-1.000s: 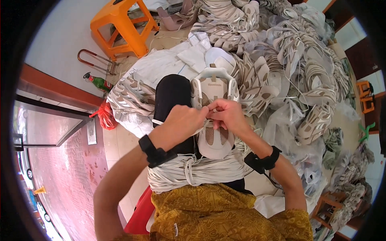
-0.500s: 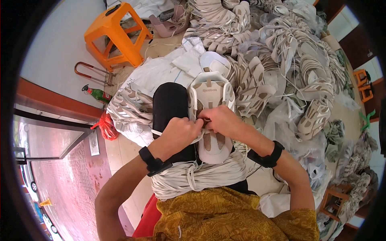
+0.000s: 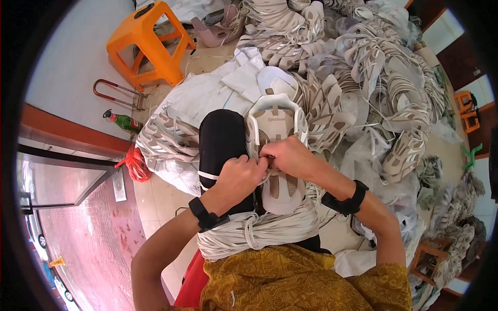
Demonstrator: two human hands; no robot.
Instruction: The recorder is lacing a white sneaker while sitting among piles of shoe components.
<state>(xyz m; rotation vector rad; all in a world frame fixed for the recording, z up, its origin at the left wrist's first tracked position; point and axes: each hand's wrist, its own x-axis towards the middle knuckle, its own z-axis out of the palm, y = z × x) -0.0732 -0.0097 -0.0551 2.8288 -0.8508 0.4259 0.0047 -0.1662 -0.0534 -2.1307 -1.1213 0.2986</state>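
Observation:
A beige and white shoe upper [image 3: 279,127] with tan mesh lies toe toward me on my lap, beside a rounded black form [image 3: 222,136]. My left hand [image 3: 243,175] is closed in a pinch at the left lace edge of the upper. A white shoelace [image 3: 208,175] comes out beside it across the black form. Right against it, my right hand [image 3: 288,155] has its fingers closed on the middle of the upper; the fingertips hide what lies between them. A thick bundle of off-white shoelaces [image 3: 259,236] rests across my lap below the upper.
Stacks of similar shoe uppers [image 3: 280,33] and clear plastic bags [image 3: 358,160] fill the far and right side. A white sack [image 3: 202,96] lies ahead. Leftward are an orange stool [image 3: 150,46], a green bottle [image 3: 124,122], a red plastic bag [image 3: 136,165] and a glass door [image 3: 67,173].
My left hand has shifted slightly right along with its forearm. More of the white lace shows over the black form. My right hand stays at the upper.

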